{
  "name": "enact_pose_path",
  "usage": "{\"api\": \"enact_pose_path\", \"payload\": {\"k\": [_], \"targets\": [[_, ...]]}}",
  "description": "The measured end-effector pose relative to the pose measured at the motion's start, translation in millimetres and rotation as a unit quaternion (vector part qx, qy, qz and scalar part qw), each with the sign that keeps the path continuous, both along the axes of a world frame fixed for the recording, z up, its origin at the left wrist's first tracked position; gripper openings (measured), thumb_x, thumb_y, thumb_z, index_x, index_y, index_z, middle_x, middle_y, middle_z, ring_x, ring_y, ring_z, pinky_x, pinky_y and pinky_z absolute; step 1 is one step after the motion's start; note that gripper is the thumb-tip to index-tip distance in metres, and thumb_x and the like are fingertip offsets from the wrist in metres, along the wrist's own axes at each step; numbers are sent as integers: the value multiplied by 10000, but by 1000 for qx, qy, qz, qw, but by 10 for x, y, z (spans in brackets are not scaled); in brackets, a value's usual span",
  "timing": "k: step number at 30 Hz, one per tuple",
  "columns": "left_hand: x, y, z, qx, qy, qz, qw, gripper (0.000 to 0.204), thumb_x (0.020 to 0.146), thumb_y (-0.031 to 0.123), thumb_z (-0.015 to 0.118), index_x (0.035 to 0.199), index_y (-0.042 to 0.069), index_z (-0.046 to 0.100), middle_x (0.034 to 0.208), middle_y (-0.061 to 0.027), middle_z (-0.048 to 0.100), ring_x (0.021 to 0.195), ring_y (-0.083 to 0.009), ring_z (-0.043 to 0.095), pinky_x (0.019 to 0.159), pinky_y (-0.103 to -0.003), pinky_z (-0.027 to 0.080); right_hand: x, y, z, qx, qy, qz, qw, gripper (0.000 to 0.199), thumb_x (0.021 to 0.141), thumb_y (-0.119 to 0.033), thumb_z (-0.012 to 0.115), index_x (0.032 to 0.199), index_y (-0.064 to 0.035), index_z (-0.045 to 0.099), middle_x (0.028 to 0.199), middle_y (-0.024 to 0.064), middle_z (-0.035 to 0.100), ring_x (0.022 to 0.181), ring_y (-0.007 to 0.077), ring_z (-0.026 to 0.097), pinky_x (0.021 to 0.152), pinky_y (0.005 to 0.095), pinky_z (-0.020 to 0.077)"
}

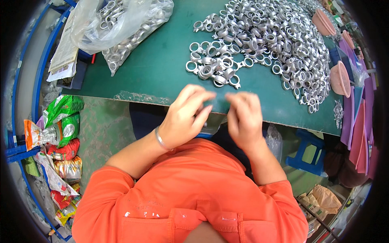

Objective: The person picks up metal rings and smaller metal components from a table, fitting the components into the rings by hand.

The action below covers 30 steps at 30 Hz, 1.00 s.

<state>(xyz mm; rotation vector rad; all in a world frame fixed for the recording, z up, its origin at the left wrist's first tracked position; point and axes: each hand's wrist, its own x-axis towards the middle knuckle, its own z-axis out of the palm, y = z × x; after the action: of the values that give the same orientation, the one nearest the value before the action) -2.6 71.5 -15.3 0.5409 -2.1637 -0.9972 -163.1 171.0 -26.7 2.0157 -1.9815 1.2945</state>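
Both hands are held up at the near edge of a green table [146, 69], a short gap between them. My left hand [184, 115], with a bracelet at the wrist, has its fingers bent and pressed together; a small dark grey bit shows under them, too hidden to name. My right hand [246, 121] is curled with thumb and fingers drawn in, its fingertips blurred, and anything in it cannot be made out. Just beyond lies a loose cluster of silver metal ring clamps [207, 71], each with a small lug. It runs into a large heap of the same clamps [283, 44].
Clear plastic bags [133, 44] of clamps lie at the far left, beside papers [65, 52]. Pink bowls [339, 79] line the table's right side. A blue stool [306, 152] stands below right. Colourful packets [67, 125] fill a blue-framed rack at left.
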Motion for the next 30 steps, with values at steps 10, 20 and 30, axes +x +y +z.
{"api": "enact_pose_path", "payload": {"k": [10, 20, 30], "targets": [[-285, -242, -99, -59, -43, -1, 997, 207, 771, 61, 749, 826, -6, 561, 763, -90, 552, 553, -179, 538, 523, -298, 460, -209, -57, 47, 109, 32, -74, 991, 208, 743, -155, 757, 850, -43, 617, 828, 102, 512, 766, 302, 526, 662, 396, 445], [-155, -176, -28, 44, -50, 66, 996, 146, 830, 37, 704, 926, 1, 601, 774, -68, 617, 644, -116, 600, 579, -260, 489, -219, -5, 148, 152, -13, -72, 986, 188, 719, -64, 757, 858, -27, 636, 941, 111, 569, 858, 299, 548, 750, 392, 462], [-106, -215, -35, 48, -86, -28, 995, 171, 754, 45, 768, 858, 17, 635, 910, -97, 620, 682, -145, 593, 600, -283, 487, -196, 36, -166, 8, -423, 86, 902, 185, 789, 51, 703, 927, -2, 591, 1073, 142, 616, 910, 172, 615, 765, 297, 529]]}}
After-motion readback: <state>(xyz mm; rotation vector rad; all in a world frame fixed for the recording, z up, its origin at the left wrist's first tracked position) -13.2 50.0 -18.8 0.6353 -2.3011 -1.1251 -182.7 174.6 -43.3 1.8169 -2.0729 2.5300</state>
